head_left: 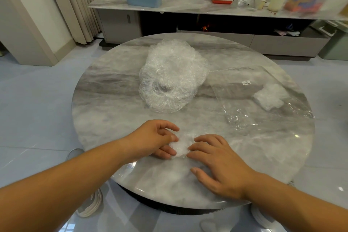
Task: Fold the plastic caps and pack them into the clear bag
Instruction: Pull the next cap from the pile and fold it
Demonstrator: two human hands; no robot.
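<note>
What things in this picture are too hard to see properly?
All in the head view:
1. Folded cap: the left hand and right hand cover its edges.
2. Pile of caps: clear layers overlap, so the count is unclear.
3. Label on the clear bag: too small to read.
4. Colourful package on the shelf: blurred.

L hand (pixel 157 137), R hand (pixel 218 162) on crumpled cap (pixel 181 146)

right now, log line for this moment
step=fold; left hand pinches cap; right hand presses it; cap pile unfolded; clear bag holds white bundle
</note>
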